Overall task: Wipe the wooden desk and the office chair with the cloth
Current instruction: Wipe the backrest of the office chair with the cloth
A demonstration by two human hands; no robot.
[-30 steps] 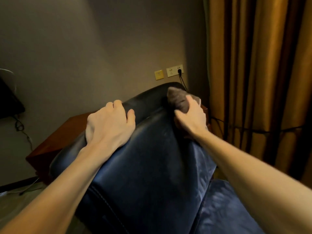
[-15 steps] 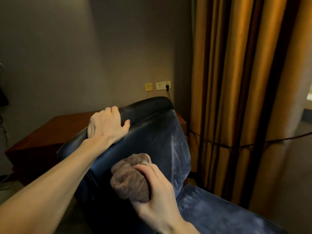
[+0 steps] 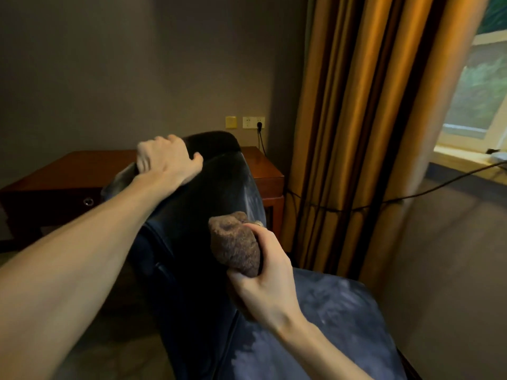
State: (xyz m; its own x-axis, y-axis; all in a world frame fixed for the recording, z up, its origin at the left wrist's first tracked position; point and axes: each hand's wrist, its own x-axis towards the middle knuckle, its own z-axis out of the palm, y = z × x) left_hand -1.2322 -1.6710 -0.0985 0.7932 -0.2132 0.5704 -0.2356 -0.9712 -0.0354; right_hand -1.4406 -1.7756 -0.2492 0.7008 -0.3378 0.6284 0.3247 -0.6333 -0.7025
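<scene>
Right hand (image 3: 263, 272), lower centre: grasping brown cloth (image 3: 236, 242) against office chair (image 3: 219, 193) backrest. Left hand (image 3: 167, 157): curled over chair top.

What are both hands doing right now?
Left hand: closed, gripping the chair top.
Right hand: closed, holding the cloth.

The office chair (image 3: 214, 193) stands before the worktop (image 3: 82, 165), with the curtain (image 3: 356, 119) and window (image 3: 477, 86) to its right. The left hand (image 3: 167, 157) grips the chair's top edge; the right hand (image 3: 263, 281) holds the cloth (image 3: 236, 242) lower down, in front of the chair's back.
</scene>
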